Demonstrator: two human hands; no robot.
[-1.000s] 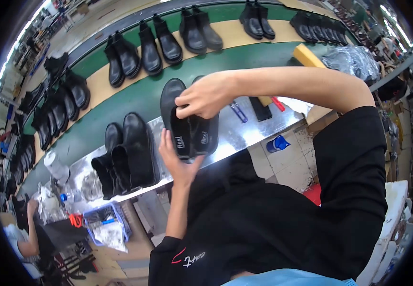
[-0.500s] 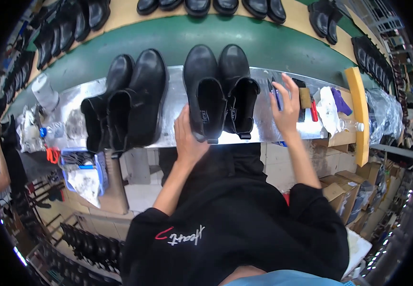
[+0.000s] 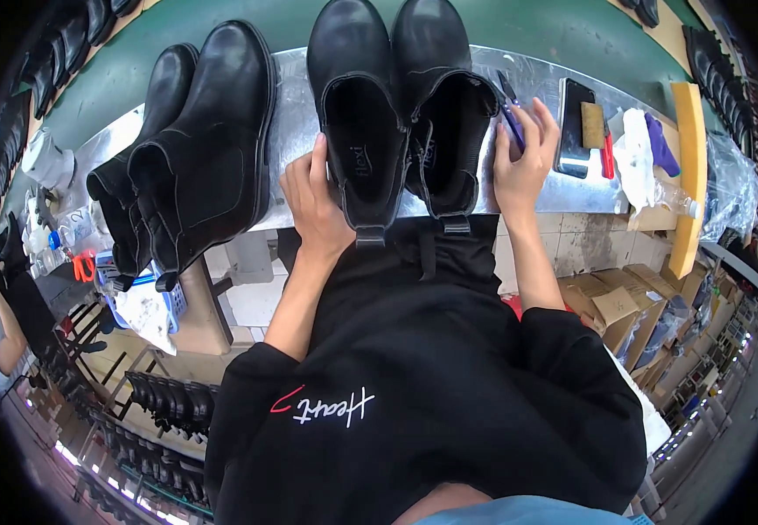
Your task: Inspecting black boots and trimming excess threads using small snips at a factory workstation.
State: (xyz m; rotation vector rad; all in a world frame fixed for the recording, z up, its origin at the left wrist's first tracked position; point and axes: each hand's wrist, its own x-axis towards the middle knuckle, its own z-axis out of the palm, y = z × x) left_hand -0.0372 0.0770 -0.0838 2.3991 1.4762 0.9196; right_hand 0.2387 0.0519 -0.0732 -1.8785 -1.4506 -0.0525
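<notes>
Two black ankle boots stand side by side on the metal bench top, toes away from me: a left boot and a right boot, their openings facing me. My left hand rests against the outer side of the left boot near its heel, fingers stretched and not wrapped round it. Just right of the right boot is my right hand, thumb and fingers curved but apart. A slim purple-handled tool lies at its fingertips; I cannot tell whether they touch it. Another black boot pair stands to the left.
Right of my hand lie a phone, a tan block, a red-handled tool and a white cloth. A yellow bar edges the right end. A blue basket hangs lower left. A green surface lies beyond.
The view has shifted, so the boots sit higher in it. My right hand has drawn nearer the right boot, its fingers more curled. My left hand stays at the left boot's side.
</notes>
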